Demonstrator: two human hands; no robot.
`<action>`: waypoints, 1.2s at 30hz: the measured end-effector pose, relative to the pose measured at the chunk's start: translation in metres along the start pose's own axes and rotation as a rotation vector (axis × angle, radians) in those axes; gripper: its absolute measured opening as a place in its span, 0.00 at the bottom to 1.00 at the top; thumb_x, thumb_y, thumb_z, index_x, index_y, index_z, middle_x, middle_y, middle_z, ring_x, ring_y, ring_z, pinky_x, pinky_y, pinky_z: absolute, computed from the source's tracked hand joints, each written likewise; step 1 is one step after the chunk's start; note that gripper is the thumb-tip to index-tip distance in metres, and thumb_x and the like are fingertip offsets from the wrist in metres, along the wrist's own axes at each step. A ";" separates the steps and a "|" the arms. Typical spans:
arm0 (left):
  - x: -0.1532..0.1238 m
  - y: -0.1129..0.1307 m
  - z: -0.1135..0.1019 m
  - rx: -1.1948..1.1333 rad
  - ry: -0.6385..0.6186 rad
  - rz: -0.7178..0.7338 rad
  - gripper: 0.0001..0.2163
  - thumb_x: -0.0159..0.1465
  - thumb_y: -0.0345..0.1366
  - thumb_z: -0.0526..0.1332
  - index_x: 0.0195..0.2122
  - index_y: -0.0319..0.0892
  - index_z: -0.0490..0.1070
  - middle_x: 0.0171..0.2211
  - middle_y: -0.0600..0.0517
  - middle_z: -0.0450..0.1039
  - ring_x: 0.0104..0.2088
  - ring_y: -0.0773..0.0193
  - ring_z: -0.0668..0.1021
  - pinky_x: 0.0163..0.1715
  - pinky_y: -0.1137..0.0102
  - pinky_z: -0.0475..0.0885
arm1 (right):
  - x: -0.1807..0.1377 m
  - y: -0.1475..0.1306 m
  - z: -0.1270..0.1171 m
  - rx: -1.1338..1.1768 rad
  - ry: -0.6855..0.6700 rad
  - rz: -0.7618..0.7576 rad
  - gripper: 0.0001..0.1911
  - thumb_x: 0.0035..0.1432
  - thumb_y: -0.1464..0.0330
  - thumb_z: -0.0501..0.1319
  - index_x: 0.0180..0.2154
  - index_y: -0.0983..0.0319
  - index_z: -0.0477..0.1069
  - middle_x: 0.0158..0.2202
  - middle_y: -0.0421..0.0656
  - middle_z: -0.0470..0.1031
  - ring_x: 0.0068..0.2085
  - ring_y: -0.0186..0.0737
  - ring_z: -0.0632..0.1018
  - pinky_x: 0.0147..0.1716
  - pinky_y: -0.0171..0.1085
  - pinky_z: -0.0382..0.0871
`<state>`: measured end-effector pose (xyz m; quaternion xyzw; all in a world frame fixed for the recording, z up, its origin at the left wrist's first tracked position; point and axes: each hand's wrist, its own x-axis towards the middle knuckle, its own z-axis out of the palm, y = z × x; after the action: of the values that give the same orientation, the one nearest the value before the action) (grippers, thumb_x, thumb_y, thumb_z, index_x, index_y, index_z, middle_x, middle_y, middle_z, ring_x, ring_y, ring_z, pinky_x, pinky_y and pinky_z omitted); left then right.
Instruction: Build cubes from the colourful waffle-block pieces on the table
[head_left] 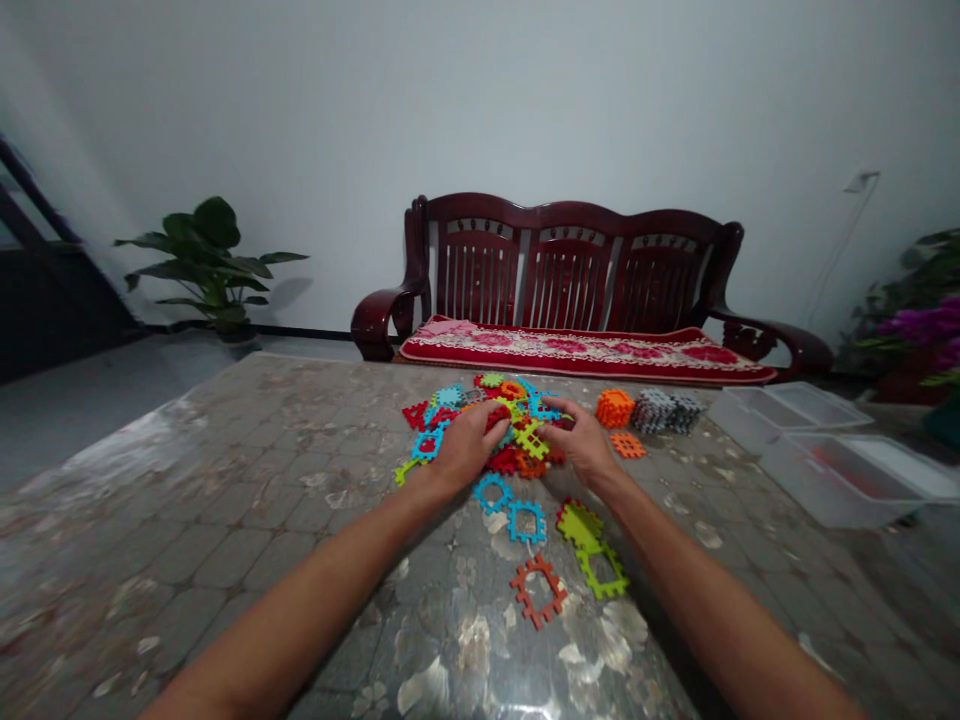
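Observation:
A heap of flat plastic interlocking pieces with notched edges, in red, blue, lime green and orange, lies in the middle of the table. My left hand (469, 443) is at the heap's near left, its fingers closed on a red interlocking piece (496, 417). At the right side, my right hand (586, 440) has its thumb and fingers curled around a dark red piece, mostly hidden by the hand. A lime green piece (531, 438) lies between the hands. Nearer me are blue frame pieces (527, 522), an orange-red frame piece (538, 590) and a lime green frame piece (602, 572).
Right of the heap stand an orange stack (615, 408) and grey stacks (654, 411) of pieces, with a loose orange piece (627, 445) in front. Clear plastic boxes (832, 490) sit at the table's right. Behind is a wooden bench (570, 260); a potted plant (217, 260) stands left.

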<state>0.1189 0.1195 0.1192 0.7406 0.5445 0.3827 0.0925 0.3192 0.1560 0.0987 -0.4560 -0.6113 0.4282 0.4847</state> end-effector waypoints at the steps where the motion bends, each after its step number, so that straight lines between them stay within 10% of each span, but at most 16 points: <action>1: 0.004 -0.001 -0.001 -0.003 0.029 -0.026 0.11 0.67 0.36 0.61 0.50 0.48 0.76 0.45 0.50 0.81 0.44 0.57 0.81 0.50 0.60 0.76 | 0.006 0.000 0.001 0.011 -0.011 -0.003 0.28 0.46 0.62 0.68 0.52 0.57 0.76 0.44 0.44 0.81 0.42 0.44 0.80 0.47 0.47 0.77; 7: 0.006 -0.001 -0.016 0.099 0.137 -0.006 0.21 0.64 0.39 0.65 0.59 0.50 0.71 0.52 0.48 0.78 0.52 0.53 0.78 0.58 0.54 0.71 | 0.018 0.011 -0.014 -0.326 0.037 -0.127 0.22 0.46 0.68 0.66 0.46 0.55 0.80 0.50 0.44 0.80 0.58 0.52 0.75 0.64 0.57 0.63; 11: -0.026 0.007 -0.018 0.077 -0.055 0.153 0.14 0.66 0.38 0.63 0.54 0.50 0.74 0.52 0.48 0.77 0.54 0.54 0.76 0.58 0.54 0.71 | 0.000 0.014 -0.040 -0.390 0.039 -0.127 0.22 0.45 0.68 0.68 0.46 0.56 0.81 0.56 0.47 0.77 0.59 0.55 0.75 0.62 0.56 0.67; 16: -0.082 0.016 -0.004 0.033 -0.455 0.293 0.30 0.56 0.53 0.71 0.57 0.48 0.72 0.58 0.44 0.75 0.56 0.50 0.75 0.56 0.54 0.72 | -0.044 0.002 -0.077 -0.369 -0.417 -0.017 0.32 0.45 0.64 0.73 0.55 0.53 0.77 0.57 0.46 0.77 0.57 0.53 0.77 0.56 0.51 0.72; 22: -0.102 0.025 0.009 0.188 -0.600 0.274 0.50 0.45 0.63 0.72 0.67 0.47 0.63 0.70 0.36 0.60 0.67 0.35 0.64 0.63 0.41 0.61 | -0.078 -0.002 -0.091 -0.617 -0.814 -0.140 0.54 0.35 0.63 0.80 0.66 0.53 0.67 0.67 0.50 0.66 0.68 0.61 0.64 0.68 0.59 0.56; 36: -0.085 0.045 0.008 0.263 -0.622 0.228 0.41 0.47 0.54 0.72 0.62 0.46 0.69 0.50 0.42 0.70 0.50 0.46 0.72 0.50 0.53 0.71 | -0.075 0.003 -0.072 -0.712 -0.768 -0.113 0.46 0.32 0.66 0.78 0.58 0.53 0.72 0.47 0.43 0.67 0.52 0.53 0.70 0.55 0.48 0.69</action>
<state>0.1478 0.0294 0.0990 0.8833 0.4486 0.0732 0.1144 0.3988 0.0897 0.0924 -0.3688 -0.8762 0.3037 0.0630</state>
